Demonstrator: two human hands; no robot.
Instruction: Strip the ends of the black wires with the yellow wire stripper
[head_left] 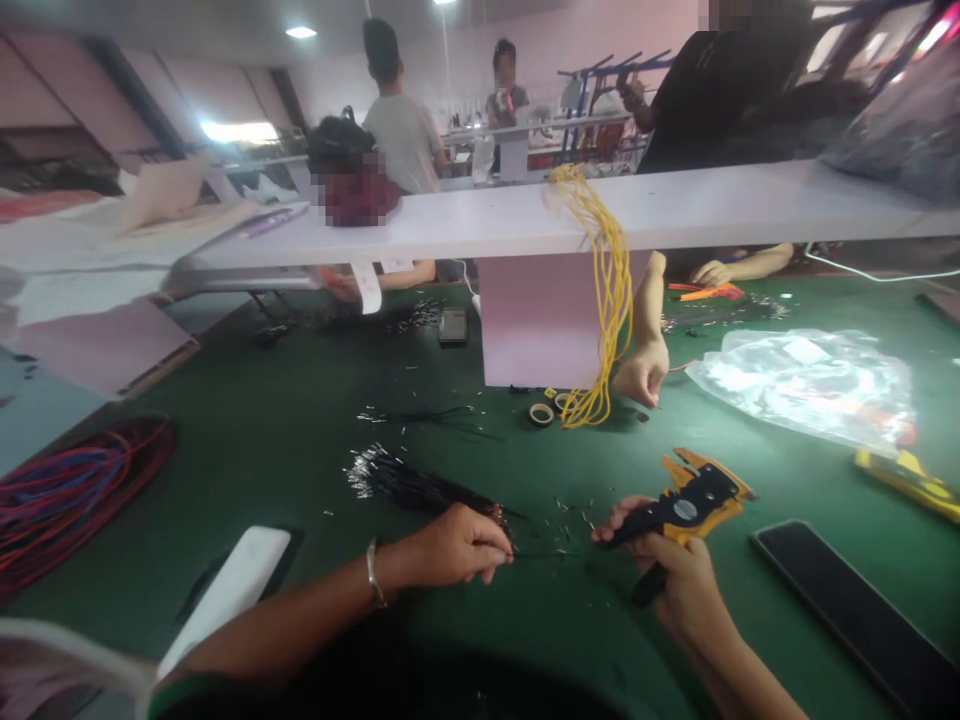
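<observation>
My left hand, with a bracelet at the wrist, is closed in a pinch on the end of a thin black wire. That wire runs rightward over the green mat. My right hand grips a yellow and black wire stripper, its jaws pointing up and away from me. Just beyond my left hand lies a bundle of black wires, with silvery terminals at its left end and bare copper at its right. Small cut scraps are scattered between the hands.
A black phone lies at right, a white flat object at left. Red and blue wire coils, yellow wires, tape rolls and a plastic bag surround the work. A co-worker's hand reaches under the shelf.
</observation>
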